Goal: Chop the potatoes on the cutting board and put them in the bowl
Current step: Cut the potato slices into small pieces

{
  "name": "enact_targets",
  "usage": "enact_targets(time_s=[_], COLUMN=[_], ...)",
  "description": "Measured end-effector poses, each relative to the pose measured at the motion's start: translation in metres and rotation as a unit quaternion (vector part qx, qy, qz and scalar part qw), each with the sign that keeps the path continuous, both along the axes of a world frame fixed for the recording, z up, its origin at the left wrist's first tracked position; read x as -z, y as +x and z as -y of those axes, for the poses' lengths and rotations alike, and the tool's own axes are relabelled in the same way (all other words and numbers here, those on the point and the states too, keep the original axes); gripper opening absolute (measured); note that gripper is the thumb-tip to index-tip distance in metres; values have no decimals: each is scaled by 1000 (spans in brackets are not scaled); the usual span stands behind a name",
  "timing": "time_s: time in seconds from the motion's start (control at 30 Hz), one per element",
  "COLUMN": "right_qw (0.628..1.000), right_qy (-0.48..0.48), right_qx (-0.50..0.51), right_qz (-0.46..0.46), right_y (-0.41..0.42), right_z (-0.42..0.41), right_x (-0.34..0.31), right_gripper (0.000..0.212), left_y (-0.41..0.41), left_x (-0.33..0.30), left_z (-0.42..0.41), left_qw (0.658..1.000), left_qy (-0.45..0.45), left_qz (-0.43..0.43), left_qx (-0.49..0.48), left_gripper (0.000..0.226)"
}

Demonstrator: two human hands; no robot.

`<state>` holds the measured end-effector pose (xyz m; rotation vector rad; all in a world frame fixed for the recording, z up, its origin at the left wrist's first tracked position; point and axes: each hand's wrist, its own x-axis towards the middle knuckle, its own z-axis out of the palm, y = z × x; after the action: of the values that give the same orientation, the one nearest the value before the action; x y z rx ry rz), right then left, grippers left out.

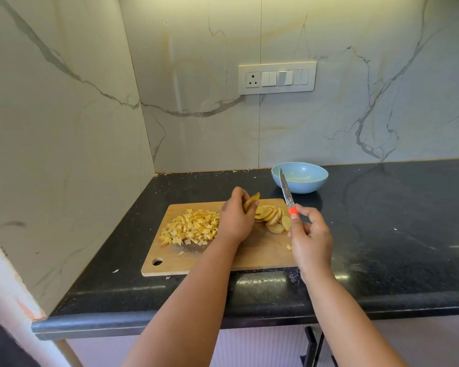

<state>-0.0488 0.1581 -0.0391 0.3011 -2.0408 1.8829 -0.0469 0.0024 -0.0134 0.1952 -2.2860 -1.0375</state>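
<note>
the left hand (235, 219) pinches a few potato slices (251, 201) between thumb and curled fingers, lifted just off the cutting board (263, 256) and tilted so their long edge rises up and away from the palm, toward the far right; it looks like a small stack being gathered and squared up so it can be laid flat and cut into strips, then dice. just to the right of that grip, almost under the fingertips, the rest of the sliced potato (272, 218) lies fanned like fallen coins in a row running from the hand out toward the right hand. to the left of the wrist sits the diced pile (190, 227), pushed aside, probably to keep the cutting zone free. the right hand (312, 241) is wrapped round the handle of the knife (286, 190), fingers curled on it near the orange collar; the blade points up and away from the grip, tip toward the bowl (300, 177), its long axis leaning slightly left, apparently parked clear of the working fingers while the left hand arranges the slices. the bowl stands beyond the knife tip on the black counter (382, 234), well apart from both hands, and no potato shows in it; dicing is roughly half done, i judge
</note>
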Motion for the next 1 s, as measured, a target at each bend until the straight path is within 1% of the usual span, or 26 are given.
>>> enact_targets(time_s=[0.07, 0.13, 0.17, 0.33, 0.43, 0.5, 0.53, 0.6, 0.67, 0.73, 0.8, 0.87, 0.93, 1.0], right_qw=[1000, 1000, 1000, 1000, 999, 999, 999, 994, 986, 974, 960, 951, 942, 930], right_qy=[3, 1, 0, 15, 27, 36, 50, 108, 163, 220, 275, 309, 335, 364], right_qx=[2, 1, 2, 18, 21, 14, 9, 4, 19, 39, 35, 16, -18, -44], right_qz=[-2, 2, 3, 5, 7, 5, 0, -18, -39, -46, -36, -26, -17, -15], right_y=[0, 1, 1, 3, 9, 17, 22, 33, 45, 57, 69, 80, 90, 99], right_z=[0, 0, 0, 2, 2, 1, 1, 0, -4, -9, -11, -9, -5, 1], right_x=[0, -1, -2, -5, -8, -9, -9, -8, -6, -5, -7, -11, -14, -16], right_gripper=[14, 14, 14, 12, 11, 10, 10, 11, 13, 15, 17, 19, 22, 19], left_y=[10, 23, 30, 54, 64, 73, 78, 87, 95, 99, 98, 95, 93, 91], left_x=[-4, -4, -3, 10, 13, 14, 14, 12, 9, 7, 8, 10, 11, 12], left_z=[4, 7, 9, 11, 4, 0, -1, -1, -1, -1, 1, 3, 4, 5], left_qw=[1000, 997, 996, 987, 980, 981, 984, 987, 984, 980, 976, 972, 968, 966], left_qy=[-3, -40, -60, -124, -154, -144, -128, -107, -125, -141, -147, -154, -171, -182], left_qz=[-25, -48, -47, 67, 104, 114, 113, 106, 102, 112, 141, 163, 165, 169], left_qx=[-17, -42, -53, -77, -68, -58, -53, -54, -75, -81, -73, -70, -76, -79], left_gripper=[15, 17, 19, 19, 22, 27, 30, 40, 46, 46, 43, 38, 36, 37])
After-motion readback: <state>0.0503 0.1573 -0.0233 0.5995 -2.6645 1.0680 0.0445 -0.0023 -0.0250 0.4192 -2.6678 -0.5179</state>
